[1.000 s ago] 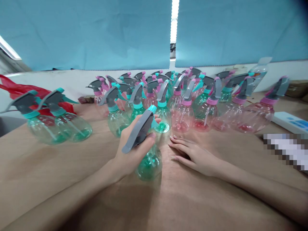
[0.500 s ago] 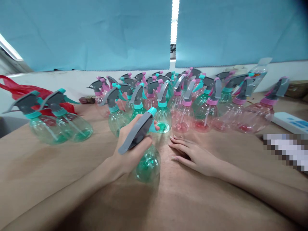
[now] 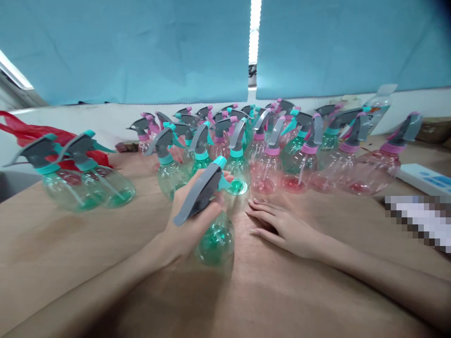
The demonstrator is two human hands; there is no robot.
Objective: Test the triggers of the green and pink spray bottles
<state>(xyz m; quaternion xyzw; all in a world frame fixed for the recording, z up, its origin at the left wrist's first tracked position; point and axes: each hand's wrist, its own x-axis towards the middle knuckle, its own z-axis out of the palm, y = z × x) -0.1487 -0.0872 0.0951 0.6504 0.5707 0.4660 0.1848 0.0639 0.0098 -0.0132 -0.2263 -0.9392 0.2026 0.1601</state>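
My left hand [image 3: 190, 206] is wrapped round the neck of a green spray bottle [image 3: 216, 241] with a grey and teal trigger head. The bottle leans a little, its nozzle pointing away from me, and my palm hides its collar. On the brown tabletop [image 3: 268, 291] my right hand [image 3: 282, 225] rests palm down, holding nothing, with its fingers stretched toward the held bottle. Just beyond my hands stand a green spray bottle [image 3: 238, 171] with a teal collar and a pink spray bottle [image 3: 267, 173] with a pink collar.
Several more green and pink spray bottles crowd the back of the table. Two green spray bottles [image 3: 114, 185] stand apart on the left, before a red plastic bag [image 3: 31, 129]. At right lie a white box [image 3: 426, 180] and a blurred-out object [image 3: 419, 223]. A blue sheet [image 3: 141, 51] hangs behind.
Almost nothing differs. The trigger head in my left hand has shifted very slightly to the left; my right hand stays in place.
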